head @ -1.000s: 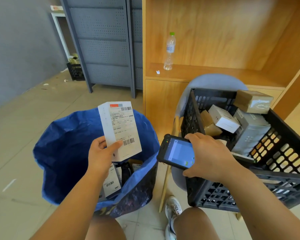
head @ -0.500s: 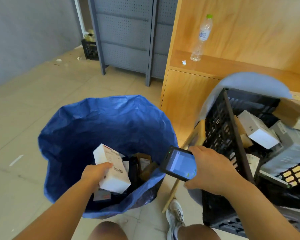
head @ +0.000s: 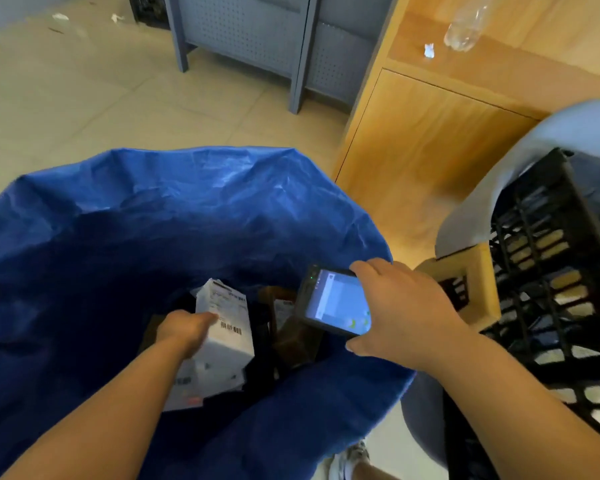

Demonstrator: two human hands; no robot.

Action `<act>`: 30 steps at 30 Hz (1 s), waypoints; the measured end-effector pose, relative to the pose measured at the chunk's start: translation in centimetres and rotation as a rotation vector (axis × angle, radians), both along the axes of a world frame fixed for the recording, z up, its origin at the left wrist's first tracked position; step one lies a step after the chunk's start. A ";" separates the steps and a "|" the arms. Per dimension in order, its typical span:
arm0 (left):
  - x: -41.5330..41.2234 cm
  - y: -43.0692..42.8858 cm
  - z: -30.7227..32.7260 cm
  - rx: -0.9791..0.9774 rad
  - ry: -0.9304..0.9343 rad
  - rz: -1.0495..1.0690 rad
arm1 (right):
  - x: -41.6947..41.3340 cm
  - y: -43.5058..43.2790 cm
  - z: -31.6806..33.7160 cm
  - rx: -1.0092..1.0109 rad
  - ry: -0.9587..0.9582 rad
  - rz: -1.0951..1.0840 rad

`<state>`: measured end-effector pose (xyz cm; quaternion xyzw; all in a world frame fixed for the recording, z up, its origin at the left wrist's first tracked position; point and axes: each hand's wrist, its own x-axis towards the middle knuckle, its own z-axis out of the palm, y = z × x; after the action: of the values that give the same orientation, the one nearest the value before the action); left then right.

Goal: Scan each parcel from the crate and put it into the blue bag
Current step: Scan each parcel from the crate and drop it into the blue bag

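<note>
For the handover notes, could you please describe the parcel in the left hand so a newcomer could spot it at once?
Find the big blue bag filling the lower left of the view and look into its dark bottom. There the left hand grips a white parcel. Unlike the brown parcel to its right, it is white with a printed barcode label facing up.

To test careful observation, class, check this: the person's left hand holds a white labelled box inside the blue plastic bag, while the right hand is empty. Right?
Not quite. The head view shows the right hand gripping a black handheld scanner with a lit screen. The left hand does hold the white labelled box inside the blue plastic bag.
</note>
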<state>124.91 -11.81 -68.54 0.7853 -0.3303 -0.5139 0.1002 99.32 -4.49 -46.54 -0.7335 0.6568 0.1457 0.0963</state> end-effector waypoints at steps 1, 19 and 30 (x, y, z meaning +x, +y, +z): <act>-0.4 -0.9 -0.8 0.001 0.012 0.014 | 0.1 -0.8 -0.6 -0.002 0.007 0.011; -2.3 -5.2 -7.0 0.008 0.038 -0.172 | 0.0 -3.0 -3.3 0.029 0.051 0.027; -1.4 0.8 4.0 -0.216 -0.083 -0.485 | -0.3 4.0 3.4 -0.054 0.072 -0.010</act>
<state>123.48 -11.04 -64.52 0.6883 -0.5657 -0.4521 0.0436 99.05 -0.53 -43.17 -0.7268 0.6672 0.1541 0.0535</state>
